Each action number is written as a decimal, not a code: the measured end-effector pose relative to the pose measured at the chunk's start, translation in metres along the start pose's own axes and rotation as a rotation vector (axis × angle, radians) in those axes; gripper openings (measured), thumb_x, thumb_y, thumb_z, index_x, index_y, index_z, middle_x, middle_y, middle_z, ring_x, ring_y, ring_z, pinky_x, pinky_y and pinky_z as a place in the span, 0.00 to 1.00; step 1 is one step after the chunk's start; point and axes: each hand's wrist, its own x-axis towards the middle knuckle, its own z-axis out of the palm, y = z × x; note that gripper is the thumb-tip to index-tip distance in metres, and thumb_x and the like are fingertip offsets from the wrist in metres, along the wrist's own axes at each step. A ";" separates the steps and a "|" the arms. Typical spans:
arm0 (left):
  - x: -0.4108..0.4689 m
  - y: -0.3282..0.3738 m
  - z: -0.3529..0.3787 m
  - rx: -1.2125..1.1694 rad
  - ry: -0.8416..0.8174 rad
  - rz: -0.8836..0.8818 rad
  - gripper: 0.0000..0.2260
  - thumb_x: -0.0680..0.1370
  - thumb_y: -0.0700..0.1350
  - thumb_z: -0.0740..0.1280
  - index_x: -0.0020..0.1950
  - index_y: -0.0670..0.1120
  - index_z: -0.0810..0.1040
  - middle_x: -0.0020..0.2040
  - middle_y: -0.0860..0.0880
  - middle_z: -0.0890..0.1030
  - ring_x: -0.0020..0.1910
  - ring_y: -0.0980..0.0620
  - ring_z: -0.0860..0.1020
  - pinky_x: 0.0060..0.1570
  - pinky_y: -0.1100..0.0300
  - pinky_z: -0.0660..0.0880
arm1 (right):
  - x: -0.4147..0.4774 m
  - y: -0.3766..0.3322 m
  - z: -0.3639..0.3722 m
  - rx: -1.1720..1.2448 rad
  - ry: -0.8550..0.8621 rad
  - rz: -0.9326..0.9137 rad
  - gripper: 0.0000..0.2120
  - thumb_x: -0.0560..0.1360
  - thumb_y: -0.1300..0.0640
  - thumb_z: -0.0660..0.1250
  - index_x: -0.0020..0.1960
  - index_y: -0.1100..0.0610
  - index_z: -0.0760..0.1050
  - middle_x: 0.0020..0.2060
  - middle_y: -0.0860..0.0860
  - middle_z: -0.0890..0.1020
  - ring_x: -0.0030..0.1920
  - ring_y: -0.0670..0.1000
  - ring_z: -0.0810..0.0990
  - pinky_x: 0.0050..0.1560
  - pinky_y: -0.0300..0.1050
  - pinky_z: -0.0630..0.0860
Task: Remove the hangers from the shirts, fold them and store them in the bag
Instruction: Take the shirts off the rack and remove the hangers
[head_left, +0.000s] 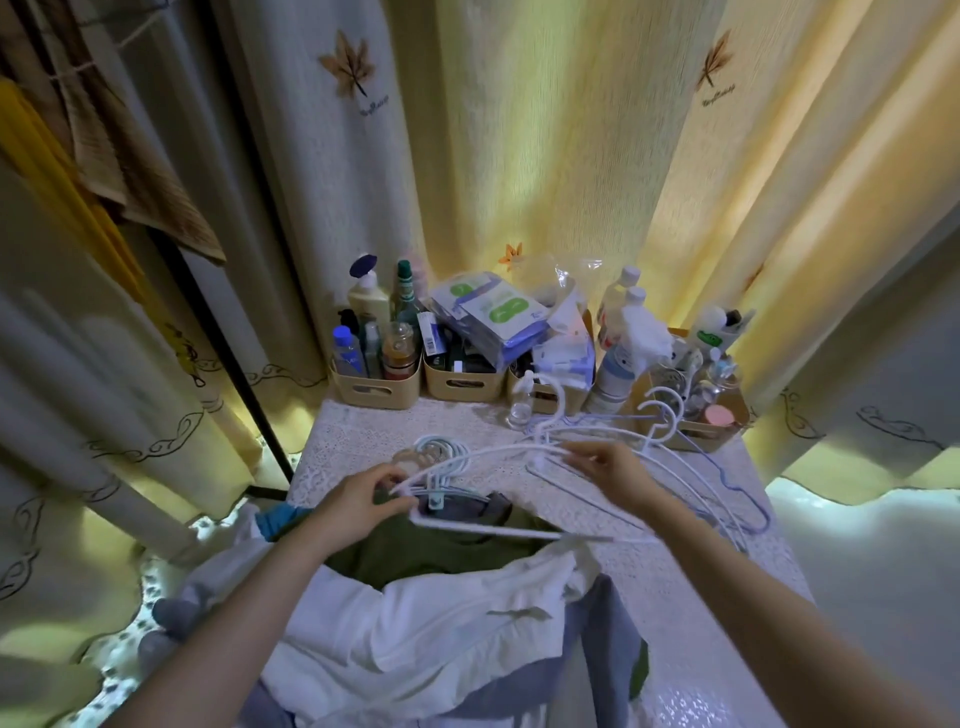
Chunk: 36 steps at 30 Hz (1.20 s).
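Observation:
A pile of shirts lies on the near end of the table: a green shirt (415, 545) on top, a white shirt (441, 629) below it and a blue-grey one (608, 639) at the right. Several hanger hooks (441, 452) stick out beyond the green shirt's collar. My left hand (363, 499) grips the neck of the bunched hangers there. My right hand (608, 467) pinches the arm of a white hanger (498, 530) that spans from the green shirt toward the right. No bag is identifiable.
Loose white and blue hangers (727, 499) lie on the lace-covered table (363, 431) at the right. Beige bins (376, 389) with bottles and packets line the table's far edge. Curtains hang all around; a black pole (234, 353) stands at the left.

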 end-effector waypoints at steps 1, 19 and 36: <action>0.000 -0.010 -0.001 0.008 -0.020 -0.024 0.10 0.75 0.51 0.70 0.56 0.54 0.79 0.55 0.54 0.79 0.56 0.54 0.75 0.58 0.56 0.72 | 0.000 0.019 -0.017 -0.010 0.064 0.055 0.12 0.77 0.58 0.66 0.59 0.57 0.80 0.53 0.54 0.83 0.44 0.45 0.78 0.44 0.32 0.71; -0.014 -0.011 0.009 -0.092 -0.269 -0.038 0.08 0.77 0.51 0.67 0.42 0.58 0.85 0.44 0.61 0.84 0.47 0.66 0.79 0.47 0.72 0.73 | 0.023 0.142 -0.044 -0.156 0.269 0.538 0.10 0.76 0.63 0.66 0.55 0.64 0.80 0.49 0.62 0.82 0.45 0.56 0.76 0.46 0.45 0.70; 0.011 -0.033 0.038 0.431 0.142 -0.171 0.24 0.76 0.52 0.67 0.70 0.48 0.66 0.66 0.46 0.71 0.65 0.45 0.69 0.63 0.53 0.66 | 0.030 0.029 0.062 -0.079 0.111 0.192 0.09 0.77 0.63 0.63 0.56 0.60 0.78 0.51 0.57 0.82 0.46 0.52 0.78 0.45 0.39 0.69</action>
